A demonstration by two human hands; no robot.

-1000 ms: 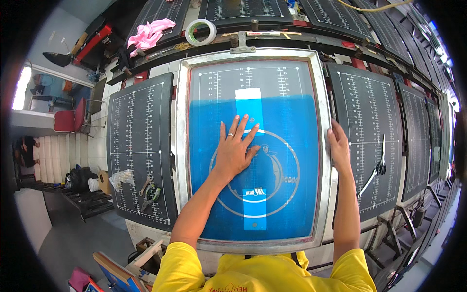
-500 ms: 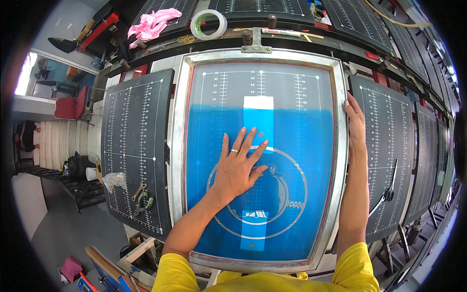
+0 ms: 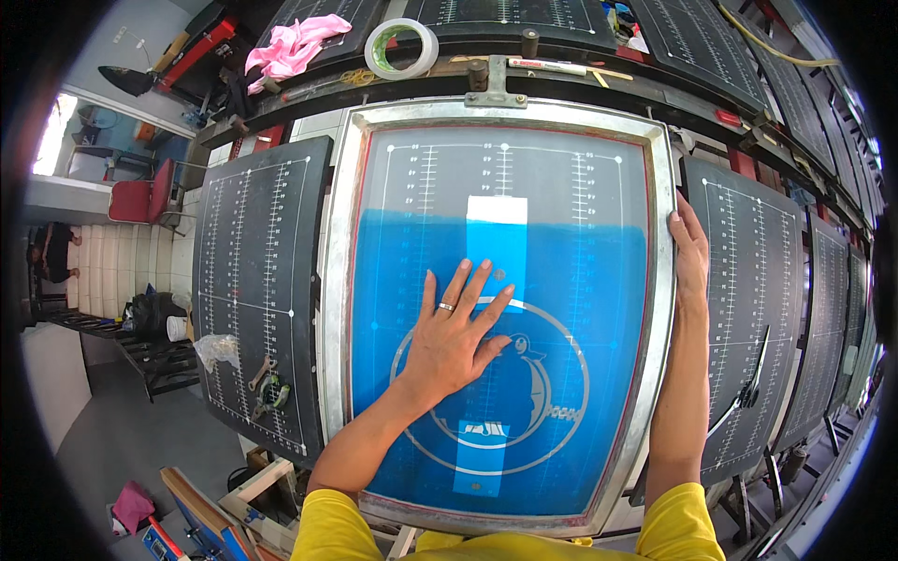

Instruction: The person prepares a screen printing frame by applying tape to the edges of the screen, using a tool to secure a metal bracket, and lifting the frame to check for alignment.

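A silk-screen printing frame [image 3: 660, 309] with a metal border and a blue-coated mesh [image 3: 599, 252] lies over a dark printing board. The mesh carries a ring-shaped design [image 3: 581, 363] with a bird figure [image 3: 537, 383]; my wrist and palm hide part of the ring. My left hand [image 3: 454, 341] rests flat on the mesh over the design, fingers spread, a ring on one finger. Along the outer right edge of the frame, my right hand [image 3: 690, 251] grips its side; the thumb is hidden. White strips [image 3: 497, 209] show under the mesh.
Dark ruled boards [image 3: 253, 201] flank the frame; the left one bears pliers [image 3: 271, 393] and a plastic bag [image 3: 217, 351], the right one scissors [image 3: 748, 393]. A hinge clamp [image 3: 496, 93] meets the frame's far edge. Beyond are a tape roll [image 3: 400, 49], marker [image 3: 547, 66] and pink cloth [image 3: 296, 47].
The view has shifted and turned slightly, so the frame sits lower in the picture. Both hands keep about the same places on it.
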